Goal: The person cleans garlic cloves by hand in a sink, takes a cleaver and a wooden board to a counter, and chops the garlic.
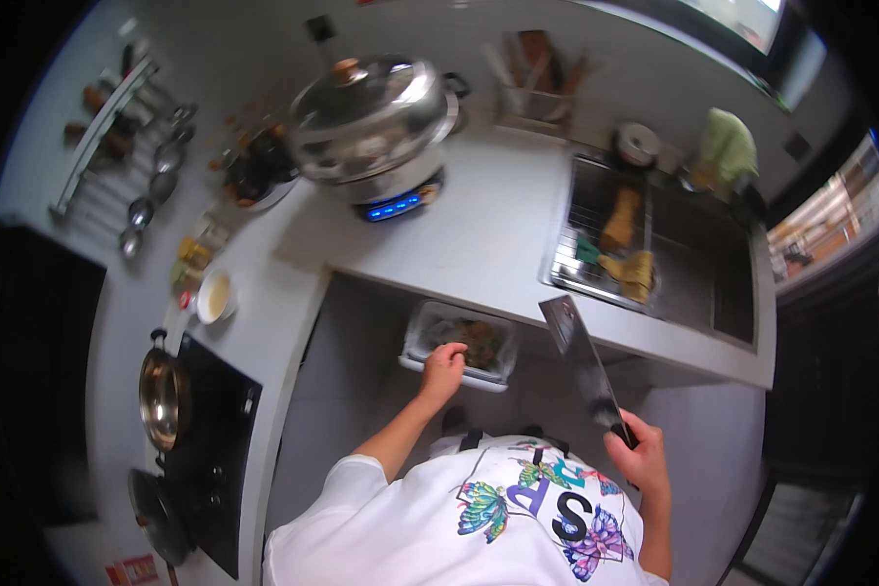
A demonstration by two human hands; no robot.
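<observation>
My right hand (641, 453) grips the black handle of a kitchen cleaver (584, 359), its broad blade pointing up and left towards the counter's front edge. Over the near rim of a lined waste bin (454, 377) is my left hand (445, 370), its fingers bent; whether they hold something small cannot be seen. Scraps (483, 343) lie inside the bin, which is below the counter's edge.
A large lidded steel steamer (377, 124) stands on a lit cooker on the white counter (498, 220). To the right is a sink (703, 271) with a rack and cloths. A steel pan (162, 401) and a bowl (216, 296) are at left.
</observation>
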